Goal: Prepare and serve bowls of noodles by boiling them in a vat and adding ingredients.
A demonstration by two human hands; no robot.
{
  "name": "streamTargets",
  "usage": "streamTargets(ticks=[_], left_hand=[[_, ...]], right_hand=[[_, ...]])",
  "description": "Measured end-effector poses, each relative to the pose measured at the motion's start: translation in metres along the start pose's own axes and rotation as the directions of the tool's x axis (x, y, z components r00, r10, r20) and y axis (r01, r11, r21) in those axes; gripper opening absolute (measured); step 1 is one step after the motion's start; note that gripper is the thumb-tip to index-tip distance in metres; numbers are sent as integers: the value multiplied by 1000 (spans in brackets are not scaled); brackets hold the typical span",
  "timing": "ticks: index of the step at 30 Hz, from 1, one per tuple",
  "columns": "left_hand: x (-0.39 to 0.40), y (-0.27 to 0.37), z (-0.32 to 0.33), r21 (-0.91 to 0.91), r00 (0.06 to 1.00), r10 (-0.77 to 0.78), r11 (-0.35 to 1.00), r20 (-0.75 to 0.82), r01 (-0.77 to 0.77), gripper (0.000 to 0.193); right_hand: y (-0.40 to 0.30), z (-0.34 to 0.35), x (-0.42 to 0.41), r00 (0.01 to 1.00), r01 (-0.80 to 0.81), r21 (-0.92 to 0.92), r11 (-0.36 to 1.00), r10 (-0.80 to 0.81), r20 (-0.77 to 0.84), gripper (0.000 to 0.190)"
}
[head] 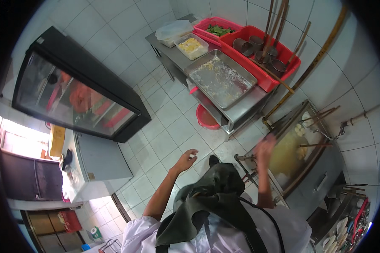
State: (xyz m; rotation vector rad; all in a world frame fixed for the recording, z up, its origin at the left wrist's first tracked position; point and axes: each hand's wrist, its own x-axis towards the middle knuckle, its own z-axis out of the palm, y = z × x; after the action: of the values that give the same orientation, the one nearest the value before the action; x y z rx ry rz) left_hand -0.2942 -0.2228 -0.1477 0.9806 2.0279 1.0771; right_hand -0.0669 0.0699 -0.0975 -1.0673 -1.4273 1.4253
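My left hand (pixel 186 160) is held over the tiled floor, fingers apart and slightly curled, with nothing in it. My right hand (pixel 265 147) is blurred beside the near edge of a steel cooking vat (pixel 283 158) at the right; whether it holds anything cannot be told. Yellowish, cloudy liquid fills part of the vat, with pale pieces (pixel 300 129) and wooden handles (pixel 316 145) in it. Ahead stands a steel table (pixel 237 115) with a floury metal tray (pixel 221 79), a plastic tub of yellow food (pixel 191 47) and a red bin (pixel 256 34) of long-handled metal strainers.
A glass-door refrigerator (pixel 79 91) stands at the left, near a white chest freezer (pixel 104 158). A red basin (pixel 207 117) is beneath the table. A pink basket (pixel 209 23) holds green leaves. A tap (pixel 338 132) juts from the right wall; bowls (pixel 335 234) lie lower right.
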Motion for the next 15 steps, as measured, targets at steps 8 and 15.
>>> streamTargets(ticks=[8,15], left_hand=[[56,-104,-134,-538,721,-676,669,-153,512,26],[291,-60,-226,-531,950,-301,820,-79,216,19]], right_hand=[[-150,71,260,906,303,120,945,-246,-345,19],[-297,214,327,669,629,-241,739,-673,-316,19]])
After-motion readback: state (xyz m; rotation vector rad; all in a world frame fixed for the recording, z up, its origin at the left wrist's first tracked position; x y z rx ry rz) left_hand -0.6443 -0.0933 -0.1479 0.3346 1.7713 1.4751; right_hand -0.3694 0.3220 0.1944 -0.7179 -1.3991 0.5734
